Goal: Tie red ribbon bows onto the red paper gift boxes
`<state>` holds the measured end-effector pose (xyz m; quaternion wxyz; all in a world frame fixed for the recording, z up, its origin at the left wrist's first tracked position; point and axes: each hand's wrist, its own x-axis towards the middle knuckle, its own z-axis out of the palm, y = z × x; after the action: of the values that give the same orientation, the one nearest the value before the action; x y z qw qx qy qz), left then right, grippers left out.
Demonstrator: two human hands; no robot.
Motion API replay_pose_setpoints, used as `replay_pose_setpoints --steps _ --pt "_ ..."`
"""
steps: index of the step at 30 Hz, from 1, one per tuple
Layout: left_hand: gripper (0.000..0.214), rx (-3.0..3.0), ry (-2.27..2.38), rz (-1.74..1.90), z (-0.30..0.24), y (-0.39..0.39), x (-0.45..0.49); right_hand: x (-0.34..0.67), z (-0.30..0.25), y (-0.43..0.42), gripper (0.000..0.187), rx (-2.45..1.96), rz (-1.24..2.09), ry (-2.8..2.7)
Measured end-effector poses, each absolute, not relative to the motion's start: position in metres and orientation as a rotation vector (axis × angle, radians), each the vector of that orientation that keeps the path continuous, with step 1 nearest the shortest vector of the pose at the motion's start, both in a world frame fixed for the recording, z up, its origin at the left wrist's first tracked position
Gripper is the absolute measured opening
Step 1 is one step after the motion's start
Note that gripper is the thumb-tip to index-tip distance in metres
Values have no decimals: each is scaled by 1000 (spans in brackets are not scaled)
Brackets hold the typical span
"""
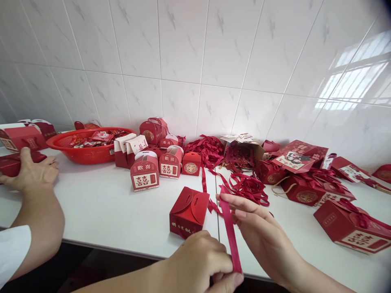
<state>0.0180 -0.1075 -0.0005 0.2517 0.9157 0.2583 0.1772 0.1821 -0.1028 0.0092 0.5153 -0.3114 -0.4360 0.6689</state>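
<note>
A length of dark red ribbon runs between my hands in front of me. My left hand is closed, pinching its lower end between thumb and fingers near the table edge. My right hand is at the upper end, with the ribbon across its fairly straight fingers; the thumb sits a little apart from it. Just beyond my left hand stands a red gift box with interlocking curved top flaps, two slots and gold lettering on its front. A heap of loose ribbons lies behind my right hand.
Another person's hand touches a red box at far left. A red plastic basket holds wrapped sweets. Small red boxes stand mid-table. More ribbon and a carton lie by the tiled wall. Ribbon-tied boxes are at right.
</note>
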Motion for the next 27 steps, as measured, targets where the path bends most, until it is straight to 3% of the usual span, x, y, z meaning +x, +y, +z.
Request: replay_pose_setpoints --steps 5,8,12,17,27 --pt "17 2478 958 424 8 -106 7 178 11 -86 17 -698 1665 -944" --pt "13 2383 1129 583 18 -95 -12 180 12 -71 22 -750 1667 -956" --pt "33 2404 1345 805 13 -66 -33 178 13 -53 41 -836 1725 -1100" --pt "60 2332 1375 594 -9 -30 -40 164 7 -32 36 -1050 1588 -1401" --pt "27 2250 1298 709 -6 -25 -32 154 3 -13 27 -1254 1459 -1613"
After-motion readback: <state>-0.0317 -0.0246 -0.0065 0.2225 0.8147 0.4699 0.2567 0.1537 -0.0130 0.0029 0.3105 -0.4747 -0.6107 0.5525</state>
